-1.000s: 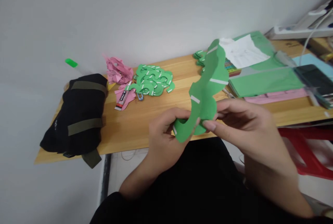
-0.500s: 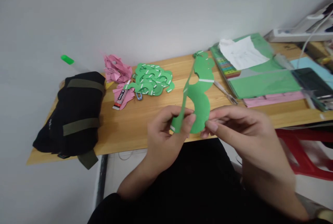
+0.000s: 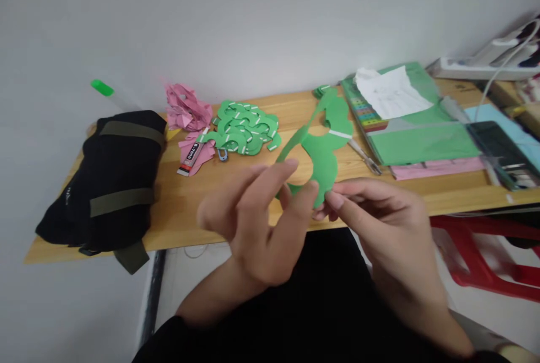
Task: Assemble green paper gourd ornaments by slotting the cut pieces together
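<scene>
A wavy green paper cutout (image 3: 323, 157) with a white strip across it is raised over the near side of the table. My right hand (image 3: 379, 214) pinches its lower right edge between thumb and fingers. To its left, my left hand (image 3: 261, 222) is slightly blurred, with the fingers spread apart. The left thumb tip overlaps the cutout's lower part; whether it touches I cannot tell. A narrow green band of the piece curves behind the left fingers. Behind the hands lies a pile of similar green cutouts (image 3: 244, 126) with white strips.
At the left sits a black bag (image 3: 122, 177). Pink paper scraps (image 3: 188, 107) and a B-7000 glue tube (image 3: 192, 155) lie beside the pile. Green sheets (image 3: 426, 143), a white paper (image 3: 392, 93) and a phone (image 3: 502, 143) occupy the right. A red stool (image 3: 468, 256) stands below.
My left hand has loosened its pinch on the green paper cutout and spread its fingers. The right hand keeps its pinch. The view has shifted slightly.
</scene>
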Available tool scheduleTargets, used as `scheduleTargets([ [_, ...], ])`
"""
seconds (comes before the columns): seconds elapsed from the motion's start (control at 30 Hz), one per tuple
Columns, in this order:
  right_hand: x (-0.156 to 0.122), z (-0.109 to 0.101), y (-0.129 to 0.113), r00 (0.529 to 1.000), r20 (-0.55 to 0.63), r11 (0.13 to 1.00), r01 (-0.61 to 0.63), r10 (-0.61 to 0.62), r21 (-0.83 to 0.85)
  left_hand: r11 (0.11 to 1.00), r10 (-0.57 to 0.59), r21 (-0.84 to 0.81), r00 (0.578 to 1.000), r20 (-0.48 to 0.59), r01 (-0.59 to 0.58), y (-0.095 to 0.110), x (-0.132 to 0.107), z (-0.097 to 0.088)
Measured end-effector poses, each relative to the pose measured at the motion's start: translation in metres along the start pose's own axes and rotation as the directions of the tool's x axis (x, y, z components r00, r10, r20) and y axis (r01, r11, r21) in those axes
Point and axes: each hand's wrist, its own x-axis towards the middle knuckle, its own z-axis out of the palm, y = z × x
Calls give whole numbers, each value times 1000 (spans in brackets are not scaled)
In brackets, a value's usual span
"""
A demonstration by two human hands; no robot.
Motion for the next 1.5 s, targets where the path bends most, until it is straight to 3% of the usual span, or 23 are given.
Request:
scheduleTargets([
  [0.17, -2, -1, 2, 998, -44, 998, 42, -44, -44, 981, -105, -126, 952, 289, 147, 6, 10, -3],
  [0.33, -2, -4, 3, 998, -17, 998, 62, -62, -18, 933, -153, -249, 910, 384, 262, 3, 9, -1],
  [0.67, -2, -7, 3, 998, 18, 997, 55, -56, 48, 883, -145, -352, 893, 426, 311, 3, 10, 2],
  [1.13, 0, -10, 2, 996, 86, 998, 18, -23, 57, 860, -167, -374, 884, 437, 348, 2, 8, 3],
  [1.5, 2, -14, 7, 999, 40, 997, -15, 12, 79, 876, -110, -379, 887, 448, 300, 2, 7, 2],
])
